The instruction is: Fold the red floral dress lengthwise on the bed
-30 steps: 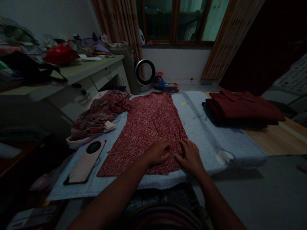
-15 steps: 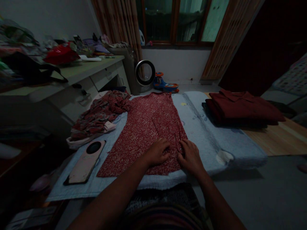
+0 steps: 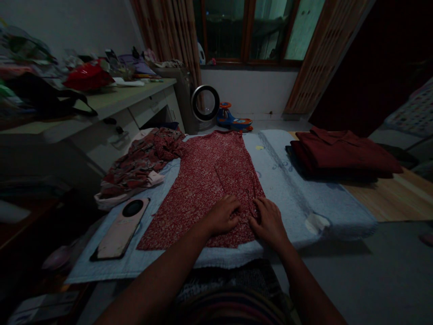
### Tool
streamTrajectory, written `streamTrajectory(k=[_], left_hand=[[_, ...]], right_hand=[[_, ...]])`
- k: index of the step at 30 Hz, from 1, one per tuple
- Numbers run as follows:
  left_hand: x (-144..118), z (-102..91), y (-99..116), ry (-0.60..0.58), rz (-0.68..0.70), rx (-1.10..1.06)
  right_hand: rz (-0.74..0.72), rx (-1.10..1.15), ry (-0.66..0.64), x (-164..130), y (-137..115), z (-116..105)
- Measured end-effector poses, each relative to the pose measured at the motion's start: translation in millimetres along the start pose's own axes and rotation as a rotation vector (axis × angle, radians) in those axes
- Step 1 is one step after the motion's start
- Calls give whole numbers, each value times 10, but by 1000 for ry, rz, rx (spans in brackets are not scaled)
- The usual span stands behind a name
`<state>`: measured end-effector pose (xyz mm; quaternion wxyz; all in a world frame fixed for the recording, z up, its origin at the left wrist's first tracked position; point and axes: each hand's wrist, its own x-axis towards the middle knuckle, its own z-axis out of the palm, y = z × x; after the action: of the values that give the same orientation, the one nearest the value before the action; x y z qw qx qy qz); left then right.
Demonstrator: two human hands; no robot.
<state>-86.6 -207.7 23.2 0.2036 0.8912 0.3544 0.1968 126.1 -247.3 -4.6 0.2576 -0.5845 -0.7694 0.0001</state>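
Note:
A red floral-print garment (image 3: pixel 203 185) lies spread on the pale blue padded cover (image 3: pixel 277 189), narrower at the far end and flared toward me. Resting on its near right part, my left hand (image 3: pixel 221 214) has curled fingers closed on the cloth. My right hand (image 3: pixel 270 221) pinches the garment's right edge between thumb and fingers, where the fabric bunches into small creases. The fingertips of both hands are partly hidden against the cloth. A slanted fold line runs down the garment above my left hand.
At left lie a pink phone-like device (image 3: pixel 122 230) and a heap of crumpled patterned clothes (image 3: pixel 142 158). Folded dark red clothes (image 3: pixel 348 151) are stacked at right on a wooden board (image 3: pixel 392 196). A cluttered desk (image 3: pixel 135 97) and a blue ride-on toy (image 3: pixel 233 121) stand beyond.
My right hand has shifted very slightly left, and the cloth beside it is creased a little more. My left hand stays nearly in place.

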Motion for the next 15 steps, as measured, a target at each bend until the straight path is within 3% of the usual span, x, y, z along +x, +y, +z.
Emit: streamTrajectory(k=[15], left_hand=[[17, 12, -22, 11, -12, -38]], right_hand=[[21, 15, 6, 2, 3, -5]])
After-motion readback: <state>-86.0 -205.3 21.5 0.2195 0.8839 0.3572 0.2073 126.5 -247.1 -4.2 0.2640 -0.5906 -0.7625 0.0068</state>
